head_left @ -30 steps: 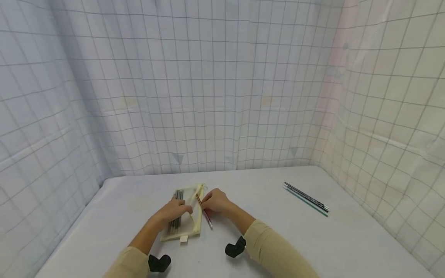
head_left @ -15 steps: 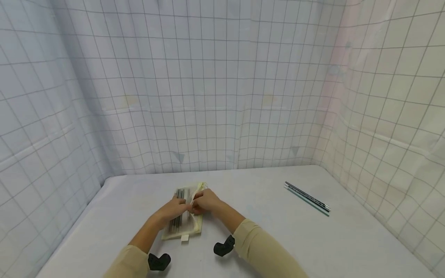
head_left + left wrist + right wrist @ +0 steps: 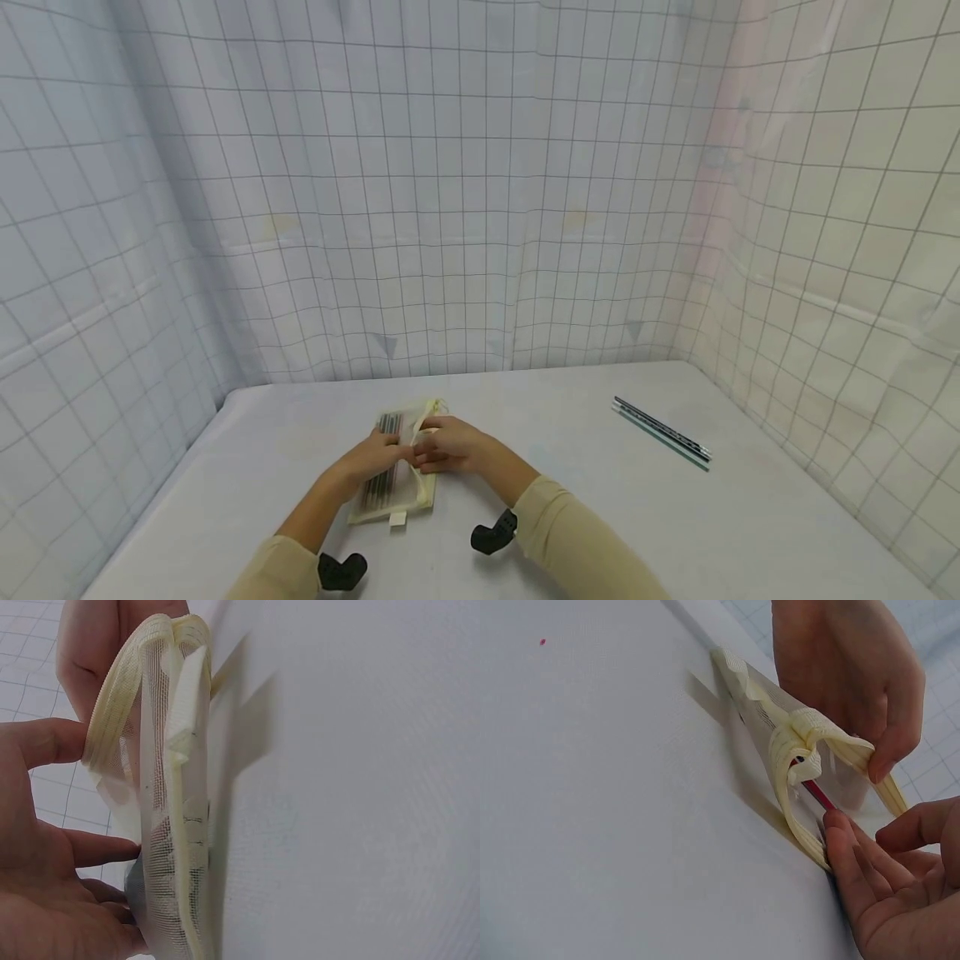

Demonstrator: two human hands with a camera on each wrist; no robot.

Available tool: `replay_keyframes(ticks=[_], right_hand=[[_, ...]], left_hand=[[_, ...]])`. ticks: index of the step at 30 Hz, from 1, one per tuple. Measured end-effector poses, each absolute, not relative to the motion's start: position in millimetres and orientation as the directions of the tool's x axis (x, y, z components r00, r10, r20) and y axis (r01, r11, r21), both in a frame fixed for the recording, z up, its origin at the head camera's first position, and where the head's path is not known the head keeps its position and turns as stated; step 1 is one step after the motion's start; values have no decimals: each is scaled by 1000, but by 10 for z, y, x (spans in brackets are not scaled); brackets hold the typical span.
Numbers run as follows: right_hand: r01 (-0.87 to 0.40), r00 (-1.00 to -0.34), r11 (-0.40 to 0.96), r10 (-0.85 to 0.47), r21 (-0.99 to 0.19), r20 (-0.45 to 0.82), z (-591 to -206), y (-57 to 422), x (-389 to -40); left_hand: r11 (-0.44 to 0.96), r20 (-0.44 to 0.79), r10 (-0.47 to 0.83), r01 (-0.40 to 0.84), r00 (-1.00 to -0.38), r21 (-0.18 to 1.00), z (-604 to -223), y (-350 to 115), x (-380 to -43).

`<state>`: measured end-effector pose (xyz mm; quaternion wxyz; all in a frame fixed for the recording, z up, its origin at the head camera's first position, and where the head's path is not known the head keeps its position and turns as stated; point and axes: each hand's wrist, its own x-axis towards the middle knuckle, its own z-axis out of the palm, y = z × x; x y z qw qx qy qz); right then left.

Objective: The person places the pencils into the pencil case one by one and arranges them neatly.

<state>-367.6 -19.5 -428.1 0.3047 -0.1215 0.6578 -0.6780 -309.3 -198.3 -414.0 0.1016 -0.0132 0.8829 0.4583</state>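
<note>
A cream mesh zip pouch (image 3: 417, 498) lies on the table with several dark pencils (image 3: 381, 490) showing through its left side. My left hand (image 3: 369, 458) rests over the pouch, its thumb holding back the loose zip edge (image 3: 112, 694) so that the mouth gapes. At that mouth is my right hand (image 3: 456, 446), fingers fairly straight. In the right wrist view, a red pencil (image 3: 819, 793) lies inside the opening, with a right fingertip (image 3: 835, 820) at its near end. Most of this pencil is hidden by the mesh and zip.
Farther right on the white table (image 3: 555, 433) lie patterned black pencils (image 3: 663, 427) and a teal pencil (image 3: 660, 439), side by side. Gridded white cloth (image 3: 465, 208) hangs behind and at both sides. A white tag (image 3: 397, 519) sticks out from the pouch's near edge.
My right hand has moved left to the pouch, and the red pencil it held beside the pouch is now inside the mouth. The right fingers have loosened. My left hand has stayed on the pouch.
</note>
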Motion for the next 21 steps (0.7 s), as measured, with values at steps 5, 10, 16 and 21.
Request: replay_keyframes(ticks=[5,10,16,21], right_hand=[[220,-773,88,-592,-972,-229,-4257,-66,-3711],[199,-774,118,-590,-973,-229,-4214,47,-3732],[147,-791,183,-568,-972,-227,-4152,140,-3736],[114,-807,226,-547,-967,-223,-4074,256,-3730]], left_hand=[[583,-188,79,-108,-979,806,-4127,-1978,-3094],[583,-185,83,-103,-979,806,-4127,-1977,-3094],[582,-187,84,-105,-979,807,-4120,-1987,-3061],[586,-190,84,-105,-978,804,-4107,-1974,-3061]])
